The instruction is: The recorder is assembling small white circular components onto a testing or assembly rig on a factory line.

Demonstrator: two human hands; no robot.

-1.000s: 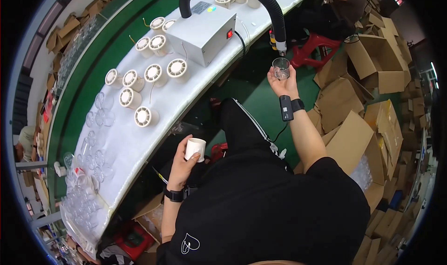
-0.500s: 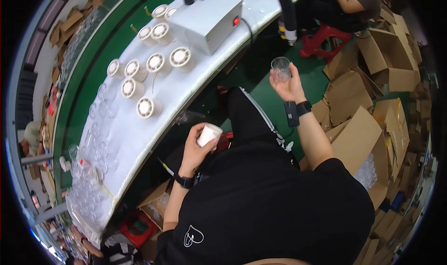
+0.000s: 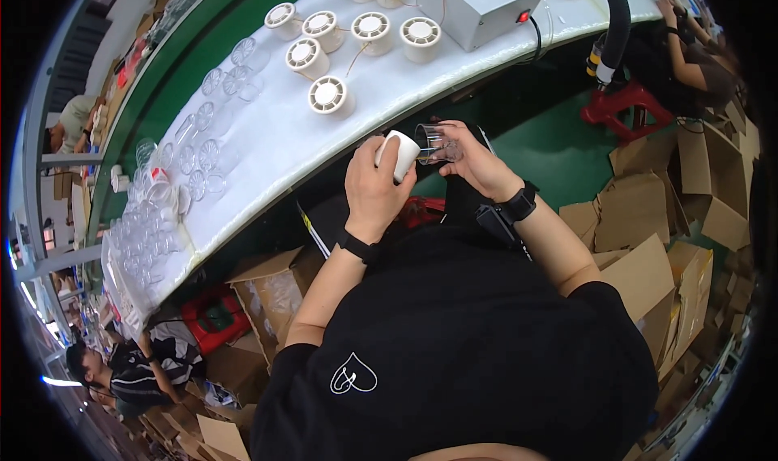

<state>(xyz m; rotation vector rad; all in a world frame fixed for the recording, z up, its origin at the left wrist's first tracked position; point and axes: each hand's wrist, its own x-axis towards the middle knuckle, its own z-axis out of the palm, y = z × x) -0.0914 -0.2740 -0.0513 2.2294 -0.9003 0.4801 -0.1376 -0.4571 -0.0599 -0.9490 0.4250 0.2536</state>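
Note:
My left hand is closed round a white cylindrical housing, tilted with one end toward the right. Close on its right, my right hand grips a clear plastic cup lying on its side, its wide end facing the housing. The two pieces nearly meet; I cannot tell whether they touch. Both are held in the air just off the near edge of the white table. On the table ahead stand several white cylinders with slotted round tops, some with thin wires.
Clear plastic cups cover the table's left part. A grey metal box with a red switch stands at the back, beside a black hose. Red stools and cardboard boxes are around me. Other people sit at right and lower left.
My right hand has come in leftward with the clear cup, turning it sideways. My left hand has risen with the white housing toward it. The whole view has shifted.

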